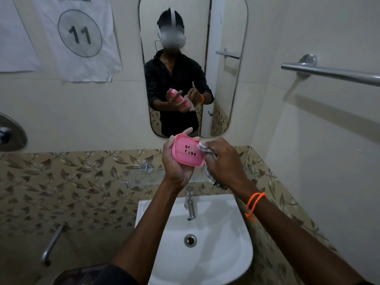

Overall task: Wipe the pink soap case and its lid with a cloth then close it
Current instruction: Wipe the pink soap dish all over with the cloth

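My left hand [174,163] cups pink soap case [188,152] from below and behind, fingers curled round its far rim, slotted inside tilted toward me. My right hand [224,159] just beside it on right, fingers bunched tight on checked cloth [203,148], cloth pressed against case's right edge; loose cloth end hangs under that hand. Orange bead bracelet [255,203] on right wrist. White basin [205,243] and chrome tap [190,202] below both hands. Lid: cannot tell where.
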